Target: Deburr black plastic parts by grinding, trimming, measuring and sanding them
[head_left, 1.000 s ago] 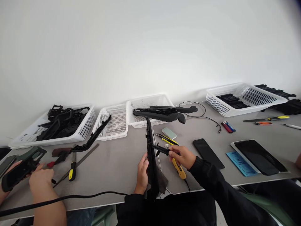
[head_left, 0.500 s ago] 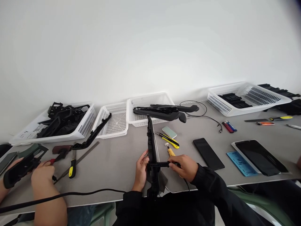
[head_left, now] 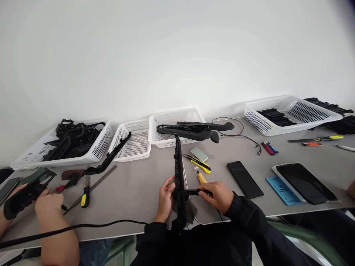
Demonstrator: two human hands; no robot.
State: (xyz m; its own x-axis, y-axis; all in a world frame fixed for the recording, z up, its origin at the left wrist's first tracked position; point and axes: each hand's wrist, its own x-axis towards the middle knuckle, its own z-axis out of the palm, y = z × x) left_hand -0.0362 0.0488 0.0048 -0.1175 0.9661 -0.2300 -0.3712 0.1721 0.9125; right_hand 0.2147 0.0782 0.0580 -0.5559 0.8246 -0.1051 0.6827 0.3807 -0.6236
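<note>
A long, narrow black plastic part (head_left: 179,170) stands lengthwise before me, its near end at the table edge by my lap. My left hand (head_left: 165,201) grips it from the left side, the fingers partly hidden behind it. Across the part lies a slim black bar (head_left: 190,192); whether it is a tool or a piece of the part I cannot tell. My right hand (head_left: 217,194) pinches the bar's right end. Just beyond that hand is a yellow-handled rotary tool (head_left: 201,177) with a pale tip. A dark grey cloth (head_left: 190,210) shows beneath the part.
White baskets (head_left: 135,159) line the wall, some with black parts. Long black parts (head_left: 191,132) lie across the middle basket. Nearby are a yellow utility knife (head_left: 203,166), a phone (head_left: 245,179) and a file (head_left: 104,181). A co-worker's hands (head_left: 50,203) hold a black part at left.
My hands and the long part keep nearly the same pose. The view has shifted very slightly. At left, the co-worker's hand has moved a little left.
</note>
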